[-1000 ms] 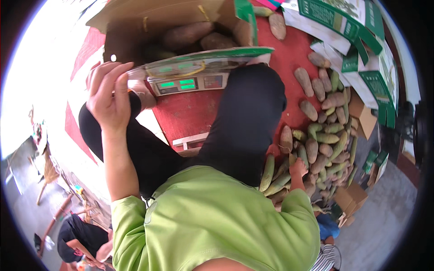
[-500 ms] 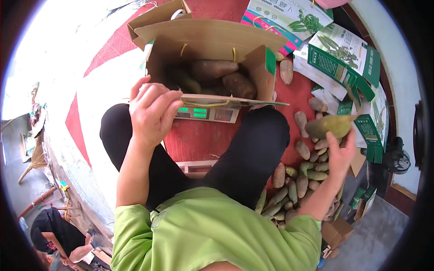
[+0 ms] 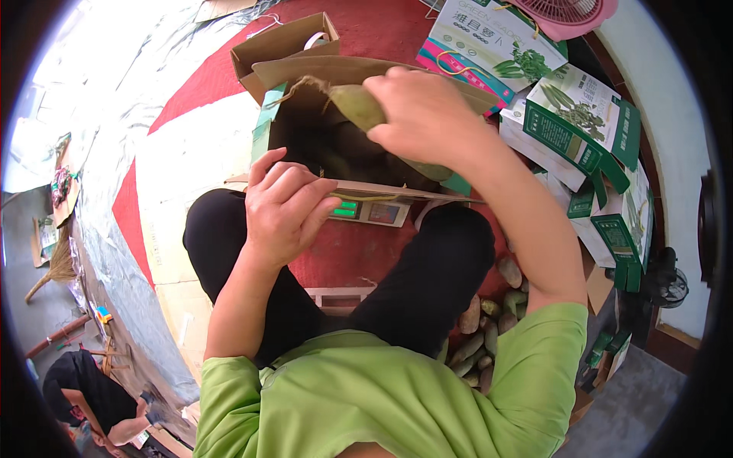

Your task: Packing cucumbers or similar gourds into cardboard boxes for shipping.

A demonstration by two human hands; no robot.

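Gripping a green radish (image 3: 357,108) in the right hand (image 3: 416,114), closed firmly round it, above the open cardboard box (image 3: 336,70), with the stringy root (image 3: 311,81) toward the left. Curling the left hand (image 3: 284,208) at the near flap (image 3: 405,192); cannot quite tell whether pinching or merely touching. Sitting with knees (image 3: 458,235) either side of a lit scale (image 3: 382,213), beside heaped vegetables (image 3: 466,349) at right.

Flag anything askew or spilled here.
The green-and-white cartons at right sit askew, at uneven angles with flaps hanging loose. Root vegetables lie unboxed on the person's right, possibly deliberately. No damage stands out.
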